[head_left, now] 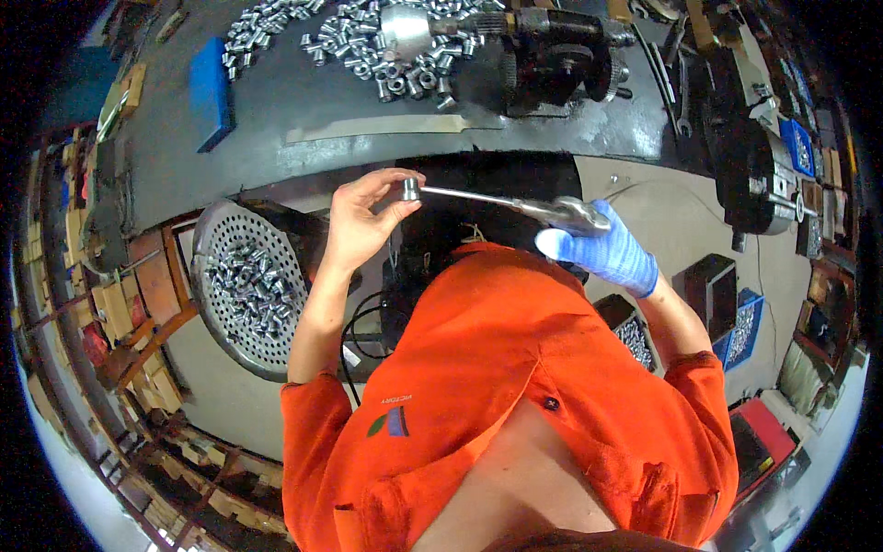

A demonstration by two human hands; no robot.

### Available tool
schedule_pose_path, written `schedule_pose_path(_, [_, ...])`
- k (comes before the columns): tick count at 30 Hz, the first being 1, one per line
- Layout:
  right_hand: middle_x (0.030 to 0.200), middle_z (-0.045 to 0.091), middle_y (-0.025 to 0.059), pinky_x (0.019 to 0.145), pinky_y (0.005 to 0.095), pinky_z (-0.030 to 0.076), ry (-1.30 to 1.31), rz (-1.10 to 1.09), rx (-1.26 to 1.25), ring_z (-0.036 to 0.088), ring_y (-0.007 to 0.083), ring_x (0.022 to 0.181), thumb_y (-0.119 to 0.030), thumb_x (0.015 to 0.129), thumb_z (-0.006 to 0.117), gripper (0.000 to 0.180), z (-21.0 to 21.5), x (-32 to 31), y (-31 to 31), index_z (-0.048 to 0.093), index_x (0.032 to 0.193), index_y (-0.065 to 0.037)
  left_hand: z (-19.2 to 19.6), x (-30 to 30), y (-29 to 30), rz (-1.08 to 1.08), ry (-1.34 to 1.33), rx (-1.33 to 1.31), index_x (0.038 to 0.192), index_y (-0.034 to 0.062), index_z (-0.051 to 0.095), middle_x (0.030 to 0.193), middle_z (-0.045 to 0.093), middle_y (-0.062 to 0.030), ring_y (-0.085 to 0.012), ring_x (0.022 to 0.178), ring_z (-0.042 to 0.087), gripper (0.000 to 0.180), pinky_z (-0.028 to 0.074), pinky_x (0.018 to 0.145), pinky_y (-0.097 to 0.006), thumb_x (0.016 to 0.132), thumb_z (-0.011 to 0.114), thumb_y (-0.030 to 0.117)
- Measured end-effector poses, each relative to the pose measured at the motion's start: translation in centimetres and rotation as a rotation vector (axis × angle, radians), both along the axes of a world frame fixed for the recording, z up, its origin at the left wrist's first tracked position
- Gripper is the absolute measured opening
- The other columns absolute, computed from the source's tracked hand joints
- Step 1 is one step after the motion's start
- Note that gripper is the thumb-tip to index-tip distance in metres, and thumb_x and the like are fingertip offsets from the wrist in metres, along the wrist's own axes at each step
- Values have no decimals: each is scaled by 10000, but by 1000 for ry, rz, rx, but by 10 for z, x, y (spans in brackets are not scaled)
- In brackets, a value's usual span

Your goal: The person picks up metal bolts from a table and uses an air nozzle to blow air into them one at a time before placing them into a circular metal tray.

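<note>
Between the thumb and fingers of my bare left hand (pixel 368 212) is a small silver metal fitting (pixel 410 189), a short flared sleeve. My right hand (pixel 607 248), in a blue knit glove, is wrapped round the thick body of a silver metal hand tool with a long thin rod (pixel 469 196). The rod points left, and its tip meets the near side of the fitting's right edge; whether it enters a bore cannot be told. Both hands are in front of the workbench edge, above my orange shirt.
On the dark workbench (pixel 258 166) lie a heap of similar fittings (pixel 359 46), a flat metal strip (pixel 377 127), a blue block (pixel 211 97) and a black machine fixture (pixel 552 69). A perforated round seat (pixel 213 304) at left bears more fittings. Bins (pixel 740 329) stand at right.
</note>
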State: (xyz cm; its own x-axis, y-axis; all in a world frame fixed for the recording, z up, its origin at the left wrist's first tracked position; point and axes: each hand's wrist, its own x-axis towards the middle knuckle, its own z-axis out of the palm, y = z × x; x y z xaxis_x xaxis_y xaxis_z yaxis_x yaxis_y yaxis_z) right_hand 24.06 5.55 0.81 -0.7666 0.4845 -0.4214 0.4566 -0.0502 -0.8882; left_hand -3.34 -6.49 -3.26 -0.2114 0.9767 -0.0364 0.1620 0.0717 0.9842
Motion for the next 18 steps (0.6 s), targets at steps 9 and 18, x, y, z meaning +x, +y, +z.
schedule_pose_path(9, [627,575,50,525,275,419,-108,-55,-23,475,53,584,-391,750,685,428,-7,-2,1,629,977,-32,-27,-7,-5,-34,-301,-109,1032,-25,574,996,616,-155,-288,969,590,284,473,863,-394,766,637,52])
schedule_pose_path(18, [655,621,98,546,311,446,-129,6,-57,521,71,607,-406,754,674,429,-5,-7,1,640,938,-20,-38,-1,3,-65,-982,-26,1100,-5,533,1009,596,-218,-376,985,568,298,459,870,-491,848,565,151])
